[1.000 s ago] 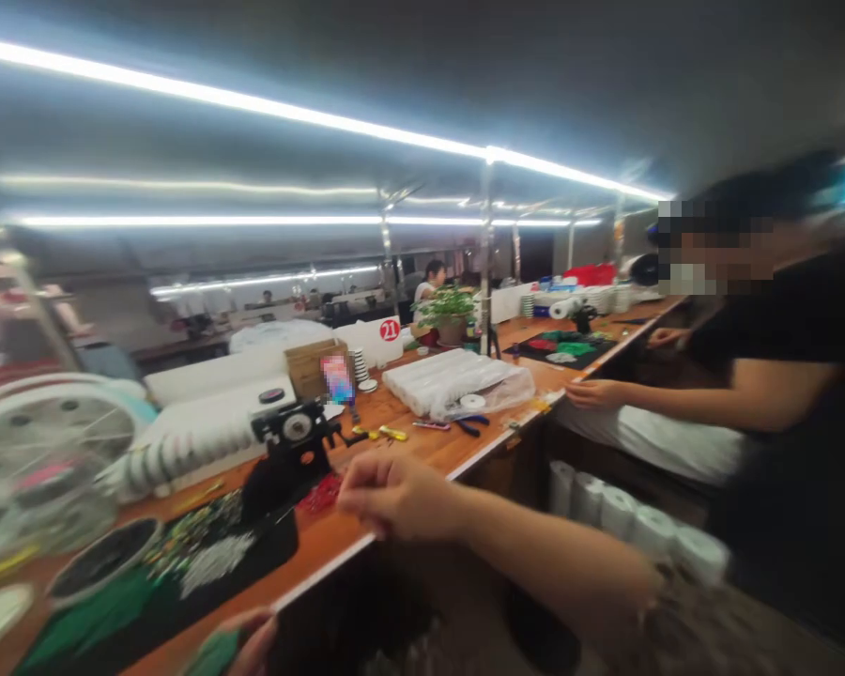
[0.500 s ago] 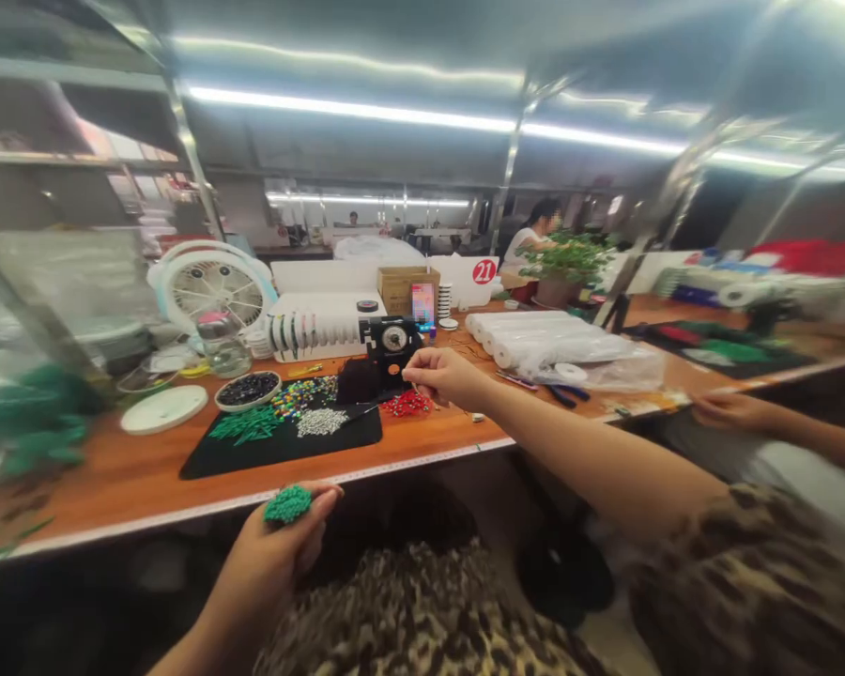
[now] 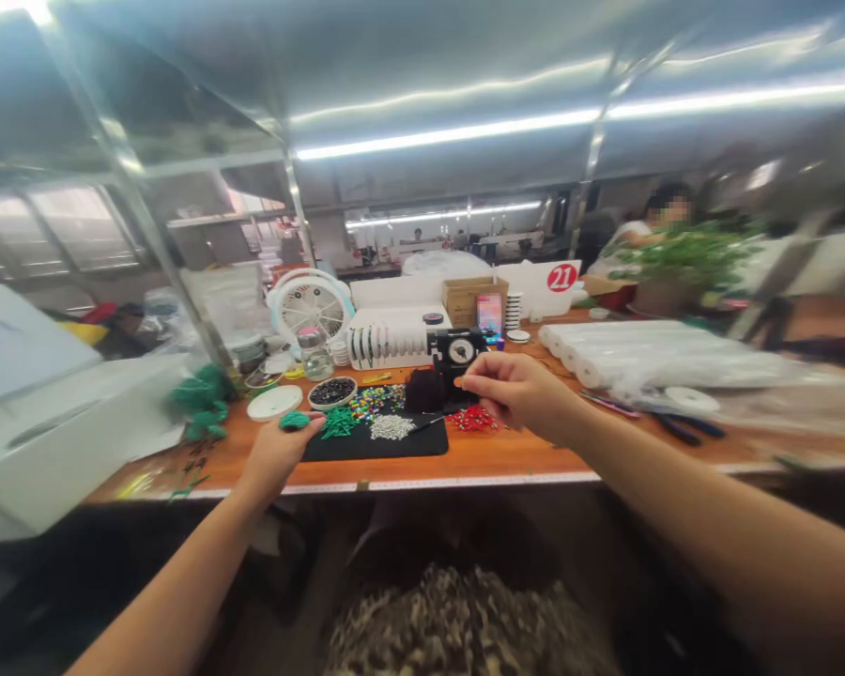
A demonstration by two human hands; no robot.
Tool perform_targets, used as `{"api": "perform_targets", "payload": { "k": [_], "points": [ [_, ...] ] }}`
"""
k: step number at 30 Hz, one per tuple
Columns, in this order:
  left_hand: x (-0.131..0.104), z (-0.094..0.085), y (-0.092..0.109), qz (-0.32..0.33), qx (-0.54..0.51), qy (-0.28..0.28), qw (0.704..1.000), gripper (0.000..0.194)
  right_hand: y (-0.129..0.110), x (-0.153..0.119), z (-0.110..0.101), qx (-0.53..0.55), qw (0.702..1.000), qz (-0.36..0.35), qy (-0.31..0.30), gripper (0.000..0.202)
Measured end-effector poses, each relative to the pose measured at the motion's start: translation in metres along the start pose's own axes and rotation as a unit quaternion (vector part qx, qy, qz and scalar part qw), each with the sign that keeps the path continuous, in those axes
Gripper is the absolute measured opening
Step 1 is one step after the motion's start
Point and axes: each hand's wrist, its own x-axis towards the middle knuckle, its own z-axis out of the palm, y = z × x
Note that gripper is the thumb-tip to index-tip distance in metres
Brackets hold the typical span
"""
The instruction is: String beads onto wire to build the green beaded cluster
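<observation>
My left hand (image 3: 276,451) is closed on a small green bundle (image 3: 294,421), held over the table's front edge left of the black mat (image 3: 373,445). Raised in front of a black device with a round dial (image 3: 460,352), my right hand (image 3: 511,390) has thumb and forefinger pinched together; what they hold, if anything, is too small to make out. On the mat lie green pieces (image 3: 339,422), multicoloured beads (image 3: 370,402) and silver beads (image 3: 392,427). Red pieces (image 3: 473,419) lie below my right hand.
A dish of black beads (image 3: 332,391), a white lid (image 3: 274,403), a glass jar (image 3: 316,357) and a fan (image 3: 311,310) stand left. White rolls (image 3: 626,352) and pliers (image 3: 683,427) lie right. A person (image 3: 634,235) sits behind a plant (image 3: 697,258).
The view has swung left. My left hand with the green bundle has risen from below the table edge to beside the mat. My right hand stays pinched near the dial device.
</observation>
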Motion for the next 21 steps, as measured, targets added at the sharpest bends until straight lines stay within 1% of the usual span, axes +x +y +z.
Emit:
{"api": "perform_targets", "payload": {
  "k": [1,3,6,9,11,15,18,21],
  "points": [
    [0.009,0.000,-0.004,0.024,0.050,-0.016,0.998,0.027,-0.001,-0.010,0.006,0.029,1.000,0.005,0.002,0.025],
    [0.023,0.003,-0.008,0.046,0.119,-0.060,0.990,0.019,0.004,-0.032,0.021,0.066,0.997,0.027,-0.020,0.027],
    [0.038,0.013,-0.010,0.053,0.197,-0.106,0.973,0.009,0.027,-0.061,0.050,0.102,0.990,0.068,-0.071,0.028],
    [0.046,0.025,-0.013,0.057,0.262,-0.125,0.955,0.007,0.053,-0.077,0.071,0.147,0.980,0.105,-0.081,0.030],
    [0.050,0.033,-0.015,0.061,0.294,-0.127,0.945,0.008,0.066,-0.082,0.077,0.172,0.975,0.122,-0.073,0.031],
    [0.055,0.043,-0.020,0.060,0.330,-0.134,0.932,0.009,0.078,-0.085,0.076,0.188,0.971,0.139,-0.053,0.035],
    [0.058,0.046,-0.022,0.058,0.331,-0.133,0.932,0.005,0.083,-0.088,0.076,0.184,0.971,0.144,-0.046,0.036],
    [0.059,0.045,-0.021,0.058,0.308,-0.119,0.942,0.010,0.089,-0.089,0.080,0.194,0.968,0.154,-0.041,0.035]
  ]
}}
